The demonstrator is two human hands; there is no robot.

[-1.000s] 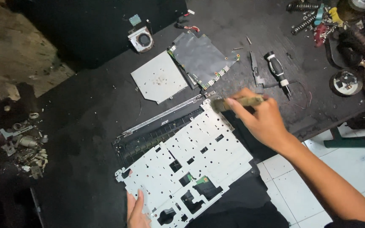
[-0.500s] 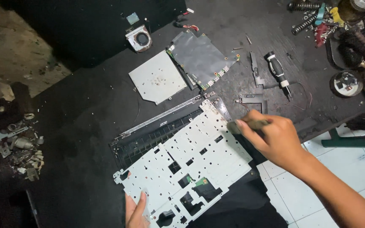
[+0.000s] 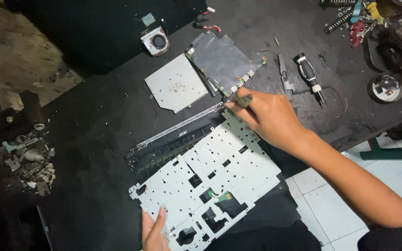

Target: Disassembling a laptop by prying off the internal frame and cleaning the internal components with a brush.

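I'm looking down on the dark worktable (image 3: 94,121), and the white perforated laptop frame (image 3: 210,181) lies across its near edge. My right hand (image 3: 268,116) is pinched around a small brush (image 3: 244,100) at the frame's top corner. My left hand (image 3: 153,232) lies flat, fingers open, on the bottom edge.
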